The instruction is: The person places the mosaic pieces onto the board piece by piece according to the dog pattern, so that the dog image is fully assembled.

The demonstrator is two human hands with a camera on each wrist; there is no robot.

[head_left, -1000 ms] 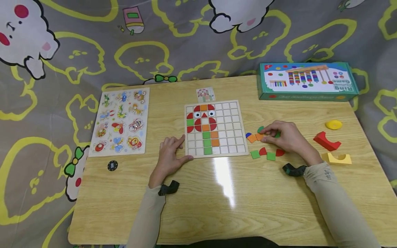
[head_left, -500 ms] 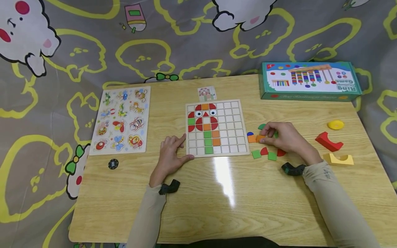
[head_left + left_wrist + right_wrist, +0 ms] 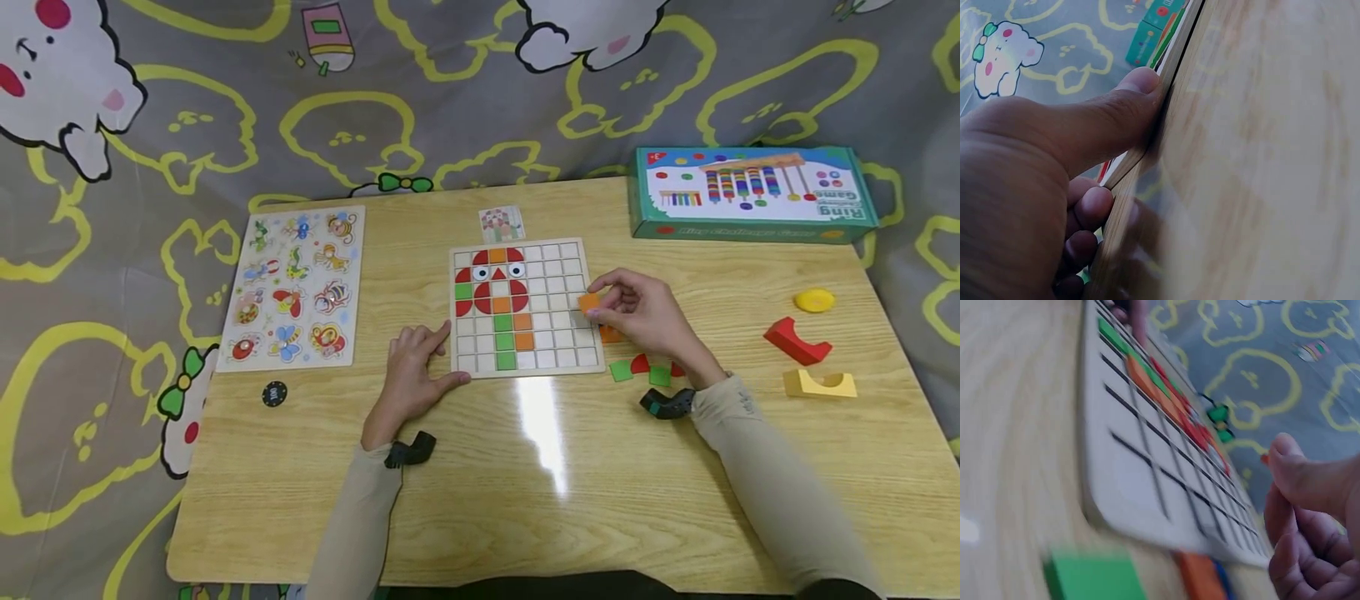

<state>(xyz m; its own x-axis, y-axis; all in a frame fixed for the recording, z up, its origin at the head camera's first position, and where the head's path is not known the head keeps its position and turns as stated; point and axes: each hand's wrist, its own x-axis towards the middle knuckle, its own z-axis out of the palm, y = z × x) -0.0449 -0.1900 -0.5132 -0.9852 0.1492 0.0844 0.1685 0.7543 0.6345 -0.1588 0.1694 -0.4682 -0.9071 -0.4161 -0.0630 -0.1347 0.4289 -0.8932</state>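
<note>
My right hand pinches an orange square tile between thumb and fingertips, just over the right edge of a wooden grid board. In the right wrist view only a sliver of that tile shows past the thumb. Red, green and orange tiles with two eye tiles form a figure on the board's left half. My left hand rests at the board's near left corner, its thumb on the front edge and its index finger on the left edge. A small picture card lies behind the board.
Loose tiles lie right of the board: an orange square, a green square and red pieces. An insect puzzle and black chip lie left. At right are a game box, yellow disc, red block and yellow block.
My right hand has picked up an orange square from the loose tiles and moved it left and back to the board's right edge. My left hand has stayed at the corner.
</note>
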